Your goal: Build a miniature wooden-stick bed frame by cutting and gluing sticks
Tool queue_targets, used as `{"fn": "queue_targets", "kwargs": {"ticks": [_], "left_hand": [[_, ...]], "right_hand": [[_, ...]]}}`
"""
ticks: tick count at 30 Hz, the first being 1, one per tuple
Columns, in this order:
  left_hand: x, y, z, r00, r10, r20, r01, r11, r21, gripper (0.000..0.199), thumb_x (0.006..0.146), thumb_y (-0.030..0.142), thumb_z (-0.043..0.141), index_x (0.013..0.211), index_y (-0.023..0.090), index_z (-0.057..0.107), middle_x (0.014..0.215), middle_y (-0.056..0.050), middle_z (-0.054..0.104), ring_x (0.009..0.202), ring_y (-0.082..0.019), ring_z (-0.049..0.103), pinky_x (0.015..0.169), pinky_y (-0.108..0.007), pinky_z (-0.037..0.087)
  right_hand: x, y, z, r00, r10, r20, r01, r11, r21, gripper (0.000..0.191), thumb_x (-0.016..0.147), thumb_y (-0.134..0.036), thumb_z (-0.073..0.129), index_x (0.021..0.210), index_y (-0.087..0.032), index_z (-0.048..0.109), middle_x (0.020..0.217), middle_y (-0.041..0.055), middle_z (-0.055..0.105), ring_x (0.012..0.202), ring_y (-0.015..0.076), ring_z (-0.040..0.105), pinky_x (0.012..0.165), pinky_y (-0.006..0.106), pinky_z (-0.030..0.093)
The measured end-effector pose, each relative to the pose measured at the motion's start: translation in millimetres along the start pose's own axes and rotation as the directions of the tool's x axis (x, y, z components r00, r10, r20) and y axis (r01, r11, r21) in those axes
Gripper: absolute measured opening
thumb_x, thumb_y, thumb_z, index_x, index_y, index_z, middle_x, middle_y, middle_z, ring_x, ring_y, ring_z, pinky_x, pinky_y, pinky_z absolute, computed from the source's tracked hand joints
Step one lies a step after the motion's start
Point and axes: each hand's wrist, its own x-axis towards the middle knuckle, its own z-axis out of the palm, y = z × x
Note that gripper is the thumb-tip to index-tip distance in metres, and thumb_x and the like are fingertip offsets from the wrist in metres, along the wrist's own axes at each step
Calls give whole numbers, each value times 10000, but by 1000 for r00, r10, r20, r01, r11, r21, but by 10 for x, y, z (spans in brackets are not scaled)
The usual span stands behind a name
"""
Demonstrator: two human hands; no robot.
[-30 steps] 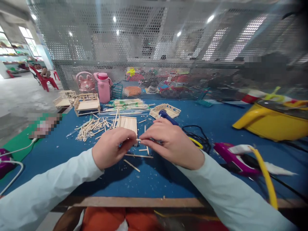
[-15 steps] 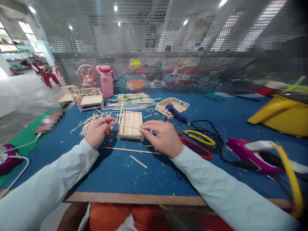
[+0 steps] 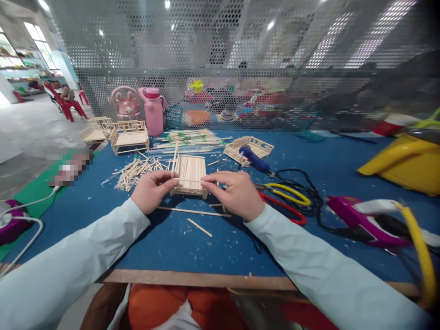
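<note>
My left hand [image 3: 152, 189] and my right hand [image 3: 238, 191] pinch the two ends of a thin wooden stick [image 3: 189, 180]. The stick lies level across a small bed-like frame [image 3: 191, 166] made of wooden sticks. This frame stands on the blue table, with upright sticks at its left side. Whether the held stick touches the frame, I cannot tell. Just in front of the frame lie a long loose stick [image 3: 194, 211] and a shorter one [image 3: 199, 227]. Scissors [image 3: 287, 199] with red and yellow handles lie right of my right hand, their blades partly hidden.
A blue glue gun [image 3: 253, 159] rests against another stick frame [image 3: 263, 145], its black cord running right. Stick offcuts [image 3: 137, 173] pile at left. Finished stick pieces [image 3: 129, 135], a pink bottle [image 3: 154, 112], a purple tool [image 3: 371, 222] and a yellow container [image 3: 405, 162] surround the work.
My left hand has moved right and closed on the stick's left end. My right hand still pinches the other end. The camera view has shifted slightly.
</note>
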Motion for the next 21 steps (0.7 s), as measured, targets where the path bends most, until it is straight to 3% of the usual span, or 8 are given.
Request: {"fn": "queue_targets", "kwargs": {"ticks": [6, 10, 16, 21], "left_hand": [[3, -6, 16, 998, 61, -29, -58, 994, 90, 177, 644, 313, 644, 694, 145, 672, 657, -11, 655, 584, -111, 527, 596, -242, 437], [-2, -7, 13, 997, 63, -34, -59, 992, 111, 154, 660, 300, 635, 690, 154, 670, 663, -6, 656, 581, -109, 532, 600, -239, 439], [-10, 3, 6, 997, 73, -37, -67, 988, 141, 145, 673, 286, 629, 700, 152, 679, 656, -6, 659, 589, -111, 540, 606, -237, 445], [-6, -6, 0, 998, 65, -23, -61, 988, 143, 165, 678, 298, 631, 704, 143, 681, 696, -17, 671, 611, -111, 544, 611, -232, 440]], "right_hand": [[-2, 6, 15, 997, 72, 11, -72, 996, 56, 113, 759, -236, 606, 801, -177, 692, 768, 33, 724, 696, 150, 668, 689, 258, 495], [-20, 24, -22, 984, 170, 60, -178, 969, 168, 338, 675, -208, 670, 1006, -161, 619, 742, 19, 710, 673, 150, 661, 695, 280, 498], [-26, 20, -78, 980, 188, 68, -197, 964, 180, 95, 710, -204, 617, 770, -156, 673, 747, 33, 713, 690, 146, 654, 684, 255, 494], [-21, 33, -29, 981, 191, 35, -194, 966, 168, 131, 749, -213, 586, 746, -156, 704, 719, 27, 721, 657, 141, 655, 634, 233, 485]]}}
